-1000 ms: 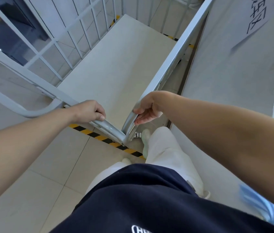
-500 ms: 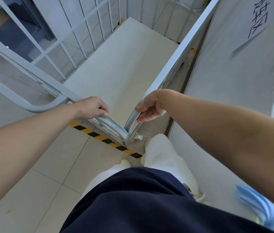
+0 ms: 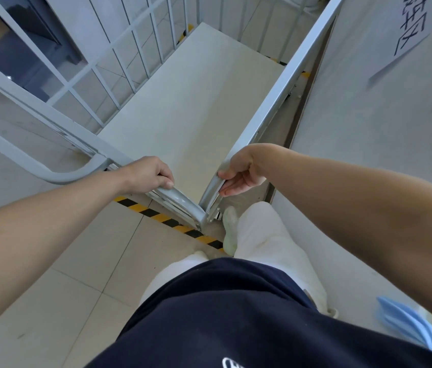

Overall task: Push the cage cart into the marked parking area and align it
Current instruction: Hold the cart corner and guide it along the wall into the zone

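Note:
The grey metal cage cart (image 3: 183, 112) fills the middle of the head view, with barred sides and a pale flat deck. My left hand (image 3: 148, 175) is closed over the top rail of its near-left side. My right hand (image 3: 241, 171) grips the top rail of its right side, close to the near corner where the two rails meet. A yellow-and-black striped floor line (image 3: 156, 215) runs under that near corner; more of the striping (image 3: 185, 33) shows past the cart's far end. The cart's wheels are hidden.
A white wall (image 3: 368, 128) runs close along the cart's right side, with a paper sign (image 3: 411, 30) on it. My legs in white trousers and a pale shoe (image 3: 229, 227) stand at the striped line. Tiled floor (image 3: 63, 274) lies to the left. A blue object (image 3: 408, 322) is at lower right.
The cart has shifted slightly forward and to the right, towards the wall, with both hands keeping their grip on the rails. My right foot has stepped forward.

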`<state>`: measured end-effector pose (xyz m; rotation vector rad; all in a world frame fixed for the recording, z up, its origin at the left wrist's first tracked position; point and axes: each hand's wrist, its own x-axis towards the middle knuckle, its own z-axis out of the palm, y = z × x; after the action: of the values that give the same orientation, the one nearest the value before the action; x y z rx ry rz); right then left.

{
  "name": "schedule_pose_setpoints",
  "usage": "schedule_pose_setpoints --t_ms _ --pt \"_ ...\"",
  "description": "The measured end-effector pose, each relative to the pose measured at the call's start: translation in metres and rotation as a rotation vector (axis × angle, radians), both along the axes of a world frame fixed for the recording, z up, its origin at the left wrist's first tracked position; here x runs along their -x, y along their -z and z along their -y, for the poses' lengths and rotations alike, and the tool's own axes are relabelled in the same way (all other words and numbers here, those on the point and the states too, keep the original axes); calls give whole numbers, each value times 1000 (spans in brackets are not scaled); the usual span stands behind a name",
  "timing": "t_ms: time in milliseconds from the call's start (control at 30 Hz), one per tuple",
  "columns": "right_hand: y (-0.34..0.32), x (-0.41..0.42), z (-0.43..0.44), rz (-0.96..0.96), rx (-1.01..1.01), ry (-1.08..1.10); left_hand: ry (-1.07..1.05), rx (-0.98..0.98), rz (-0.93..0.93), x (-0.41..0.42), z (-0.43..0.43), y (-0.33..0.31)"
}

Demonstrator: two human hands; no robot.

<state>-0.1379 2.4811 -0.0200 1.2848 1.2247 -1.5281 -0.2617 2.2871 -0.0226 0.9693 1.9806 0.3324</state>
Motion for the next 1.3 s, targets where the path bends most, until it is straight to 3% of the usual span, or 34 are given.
schedule_pose_setpoints --t_ms 367,667,1300 --pt "12 -1 -65 -3 6 34 56 -94 -52 0 -52 17" --pt "14 11 -99 -56 56 43 31 -45 -63 16 -86 11" --pt "-1 11 -41 -30 -358 185 150 -120 -74 24 -84 8"
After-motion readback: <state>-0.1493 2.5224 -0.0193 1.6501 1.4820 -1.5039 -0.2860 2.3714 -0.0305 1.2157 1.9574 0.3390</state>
